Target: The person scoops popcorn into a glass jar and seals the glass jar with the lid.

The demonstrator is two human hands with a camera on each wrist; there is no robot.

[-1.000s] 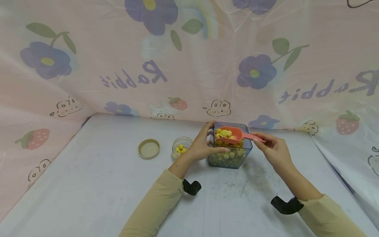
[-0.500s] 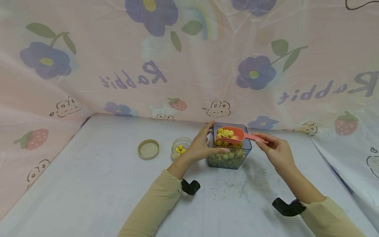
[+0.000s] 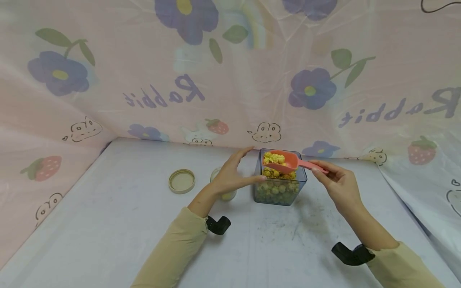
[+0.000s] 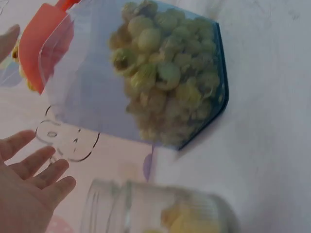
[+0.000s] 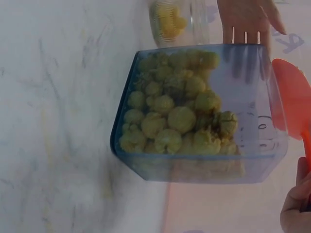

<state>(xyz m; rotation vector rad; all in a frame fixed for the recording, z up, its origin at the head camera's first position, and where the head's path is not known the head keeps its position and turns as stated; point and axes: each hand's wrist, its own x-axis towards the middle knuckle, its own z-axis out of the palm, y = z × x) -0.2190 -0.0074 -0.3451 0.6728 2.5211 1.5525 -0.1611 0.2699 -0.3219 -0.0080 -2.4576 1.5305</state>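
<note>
While the right hand pinches a red scoop by its handle, the left hand has its grip spread, just beside the see-through box; from where I stand, I cannot tell whether its thumb touches the rim. The scoop is over the box's mouth, loaded with yellow popcorn. Carrying that load well, I would judge, means holding the bowl level, clearing the rim before any sideways travel, and going slowly, since pieces near the lip could roll off. The left hand does best out of the scoop's path. I count two hands, one scoop, one box, one clear jar and one round lid on the tabletop. The popcorn is too crowded and blurred to count.
</note>
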